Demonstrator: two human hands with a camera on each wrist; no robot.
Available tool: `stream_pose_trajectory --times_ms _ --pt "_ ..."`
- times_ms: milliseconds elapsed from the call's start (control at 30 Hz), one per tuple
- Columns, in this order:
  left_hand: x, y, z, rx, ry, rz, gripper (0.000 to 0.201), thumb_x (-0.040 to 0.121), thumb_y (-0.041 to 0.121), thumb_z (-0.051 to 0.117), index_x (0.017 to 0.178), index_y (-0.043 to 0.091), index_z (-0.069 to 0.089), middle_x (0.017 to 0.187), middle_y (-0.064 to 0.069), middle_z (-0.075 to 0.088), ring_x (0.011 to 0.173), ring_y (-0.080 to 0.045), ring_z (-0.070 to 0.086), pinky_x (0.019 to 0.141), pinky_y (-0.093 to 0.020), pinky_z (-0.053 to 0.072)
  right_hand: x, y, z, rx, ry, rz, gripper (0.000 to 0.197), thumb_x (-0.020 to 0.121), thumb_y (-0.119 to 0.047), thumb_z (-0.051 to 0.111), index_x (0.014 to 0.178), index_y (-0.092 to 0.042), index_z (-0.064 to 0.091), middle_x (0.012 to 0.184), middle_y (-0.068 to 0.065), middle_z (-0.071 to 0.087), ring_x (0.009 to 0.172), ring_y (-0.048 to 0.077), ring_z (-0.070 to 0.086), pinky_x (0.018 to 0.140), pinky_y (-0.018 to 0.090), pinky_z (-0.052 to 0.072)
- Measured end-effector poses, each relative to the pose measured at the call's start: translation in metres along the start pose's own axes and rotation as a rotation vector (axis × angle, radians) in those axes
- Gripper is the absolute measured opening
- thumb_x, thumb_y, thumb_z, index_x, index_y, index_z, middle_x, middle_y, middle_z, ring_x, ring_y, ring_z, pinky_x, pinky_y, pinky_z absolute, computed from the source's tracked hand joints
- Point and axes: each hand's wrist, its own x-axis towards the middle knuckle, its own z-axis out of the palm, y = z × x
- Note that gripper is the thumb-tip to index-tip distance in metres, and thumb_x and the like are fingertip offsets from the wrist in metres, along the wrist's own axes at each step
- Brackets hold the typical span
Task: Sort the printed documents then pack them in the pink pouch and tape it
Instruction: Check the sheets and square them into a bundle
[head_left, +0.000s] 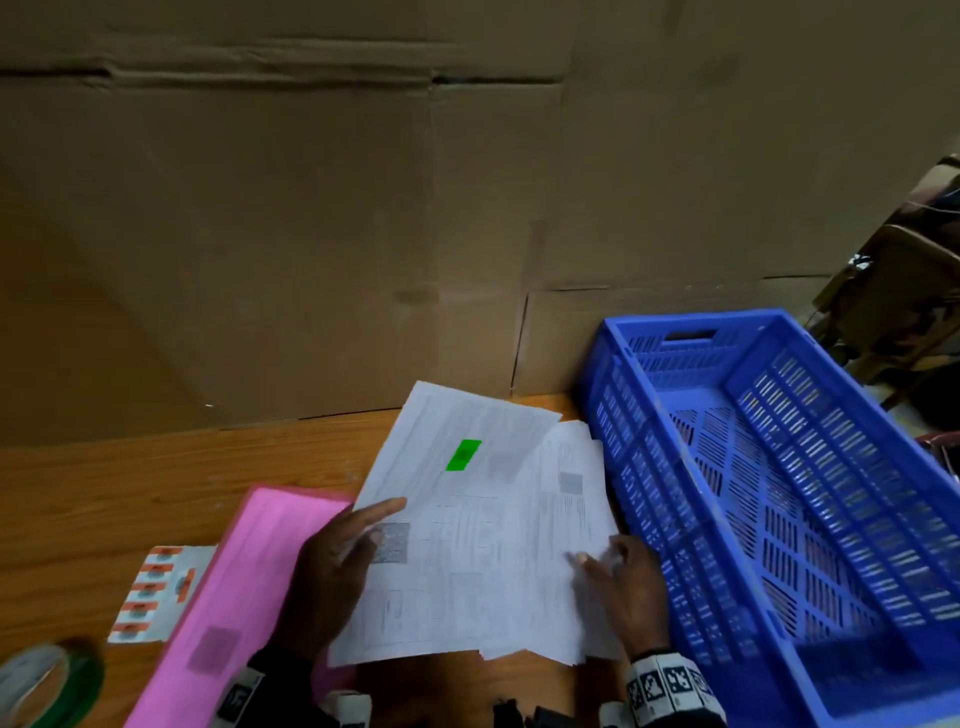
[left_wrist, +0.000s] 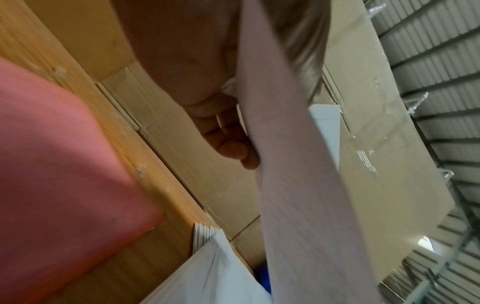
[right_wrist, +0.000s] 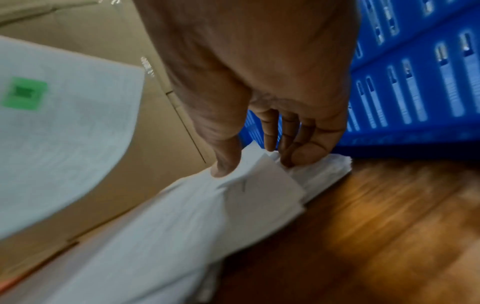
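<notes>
My left hand (head_left: 358, 540) grips the left edge of a printed sheet (head_left: 467, 519) that bears a green label (head_left: 463, 454), thumb on top and fingers underneath. The sheet is raised over a stack of printed documents (head_left: 576, 499) on the wooden table. My right hand (head_left: 597, 564) is at the stack's near right corner; in the right wrist view its thumb (right_wrist: 224, 164) presses the top sheets while the curled fingers (right_wrist: 298, 152) pinch the stack (right_wrist: 182, 222) at its edge. The pink pouch (head_left: 244, 587) lies flat to the left, partly under my left forearm.
A blue slatted crate (head_left: 779, 493) stands against the stack on the right. A card of orange-tabbed stickers (head_left: 156, 592) and a tape roll (head_left: 47, 680) lie left of the pouch. Cardboard sheets (head_left: 363, 234) wall off the table's far edge.
</notes>
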Motion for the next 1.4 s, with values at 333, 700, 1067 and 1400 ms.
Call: stream_pose_trajectory --times_ms 333,700,1067,1400 --pt "-0.004 -0.007 -0.029 0.022 0.167 -0.030 0.033 0.092 0.032 0.049 0.121 0.036 0.065 0.124 0.039 0.056 0.121 0.017 0.047 0.099 -0.013 0.032 -0.001 0.004 0.014 -0.200 0.048 -0.004 0.018 0.078 -0.023 0.084 0.081 -0.018 0.066 0.083 0.001 0.069 0.081 0.020 0.065 0.076 0.033 0.055" --pt "-0.007 -0.021 -0.032 0.000 0.150 -0.069 0.042 0.086 0.054 0.048 0.123 0.042 0.064 0.129 0.032 0.058 0.126 0.011 0.047 0.109 -0.031 0.033 -0.003 0.002 -0.004 -0.164 0.237 -0.199 0.010 0.086 -0.022 0.078 0.094 -0.017 0.074 0.094 0.007 0.070 0.089 0.029 0.066 0.078 0.040 0.056" --pt "0.002 -0.019 -0.025 0.055 0.107 -0.094 0.052 0.086 0.060 0.043 0.130 0.037 0.058 0.130 0.032 0.051 0.118 0.022 0.042 0.106 -0.032 0.034 -0.009 -0.004 -0.008 -0.225 0.258 -0.278 0.018 0.078 -0.007 0.078 0.079 -0.019 0.065 0.086 0.000 0.064 0.073 0.020 0.061 0.062 0.034 0.052" --pt "0.003 -0.019 -0.028 0.086 0.087 -0.065 0.053 0.088 0.058 0.040 0.133 0.034 0.056 0.128 0.047 0.046 0.122 0.023 0.040 0.106 -0.026 0.029 -0.013 -0.028 -0.020 0.005 0.250 -0.318 0.019 0.089 -0.006 0.072 0.084 -0.019 0.060 0.075 -0.004 0.061 0.068 0.011 0.056 0.058 0.028 0.042"
